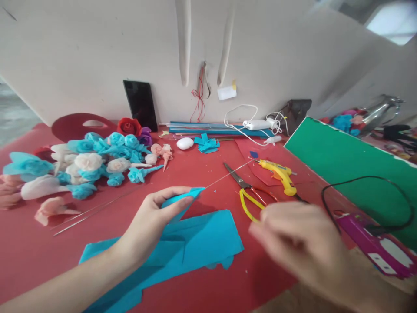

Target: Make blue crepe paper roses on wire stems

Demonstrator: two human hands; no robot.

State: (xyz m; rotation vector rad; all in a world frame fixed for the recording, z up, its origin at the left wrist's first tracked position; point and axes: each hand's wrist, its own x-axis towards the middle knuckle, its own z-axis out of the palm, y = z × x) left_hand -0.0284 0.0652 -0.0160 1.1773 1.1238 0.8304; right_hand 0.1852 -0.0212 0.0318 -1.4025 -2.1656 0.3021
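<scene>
Between the thumb and fingers of my left hand (163, 211) is a folded piece of blue crepe paper (178, 204). A thin wire (230, 172) slants up to the right from the paper's tip. Below that hand, a stack of blue crepe paper strips (208, 239) lies flat on the red table. My right hand (296, 239) is smeared by motion, its fingers curled in; whatever they may hold is hidden. Just beyond it lie scissors (249, 191) with yellow and red handles, blades apart. A yellow glue gun (278, 174) rests farther back.
Blue, white and pink paper flowers (87, 163) crowd the left. Loose wires (87, 217) lie nearby. Blue scraps (206, 143) and a white egg-shaped object (185, 143) sit at the back. On the right are a green board (352, 161) and a purple power strip (374, 243) with a black cable.
</scene>
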